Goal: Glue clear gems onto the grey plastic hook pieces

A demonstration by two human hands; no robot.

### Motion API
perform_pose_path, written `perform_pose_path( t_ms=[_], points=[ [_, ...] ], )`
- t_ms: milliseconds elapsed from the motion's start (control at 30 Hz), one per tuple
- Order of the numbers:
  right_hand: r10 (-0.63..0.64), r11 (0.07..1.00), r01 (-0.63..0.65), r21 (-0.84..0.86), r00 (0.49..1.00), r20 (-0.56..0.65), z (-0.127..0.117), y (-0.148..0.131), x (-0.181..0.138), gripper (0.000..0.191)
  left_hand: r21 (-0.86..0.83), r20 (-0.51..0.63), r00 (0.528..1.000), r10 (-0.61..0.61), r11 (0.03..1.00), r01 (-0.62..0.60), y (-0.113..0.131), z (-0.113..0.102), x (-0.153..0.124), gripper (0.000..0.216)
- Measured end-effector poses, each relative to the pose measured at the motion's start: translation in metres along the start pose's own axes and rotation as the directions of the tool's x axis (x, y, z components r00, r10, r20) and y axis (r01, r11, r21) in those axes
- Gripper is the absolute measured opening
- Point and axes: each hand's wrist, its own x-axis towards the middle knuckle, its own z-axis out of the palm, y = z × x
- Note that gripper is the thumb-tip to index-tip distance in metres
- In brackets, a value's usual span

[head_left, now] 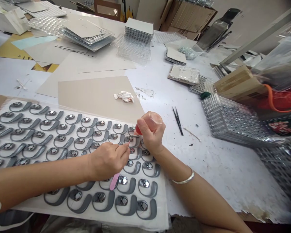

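Big white counter (223, 161) carries a sheet (161, 215) of grey hook pieces (60, 140) in neat rows, stones up so each looks easy to reach. The left hand (109, 161) has its fingers pinched on a pink stick (114, 182) pen-style, tip down near the sheet's right end. The right hand (151, 131) has its fingers curled shut round a small red thing (138, 130) just beside it.

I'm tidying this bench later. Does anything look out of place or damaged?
A crumpled white wad lies loose on the beige cardboard sheet. Black tweezers lie beside the right hand, apart from it. The white table cover is scuffed and peeled near the wad, with dark specks by the tweezers.
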Motion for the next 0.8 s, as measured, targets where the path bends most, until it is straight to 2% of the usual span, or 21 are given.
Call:
perform_pose_path(
  t_ms=[500,667,800],
  points=[
    [-0.009,0.999,0.009,0.039,1.000,-0.002,0.0030,0.0016,-0.0024,0.032,0.019,0.028,1.000,0.002,1.000,-0.003,-0.0006,-0.0009,-0.0007,0.014],
    [-0.098,0.993,0.097,-0.071,0.995,-0.006,0.0018,0.0014,-0.0016,0.031,-0.005,0.009,1.000,0.004,1.000,-0.004,-0.0019,0.0002,-0.0011,0.014],
    [-0.143,0.986,0.143,-0.082,0.990,0.000,0.0011,0.0005,-0.0010,0.027,-0.014,-0.006,1.000,-0.001,1.000,0.001,-0.0037,-0.0013,-0.0001,0.014]
  ],
)
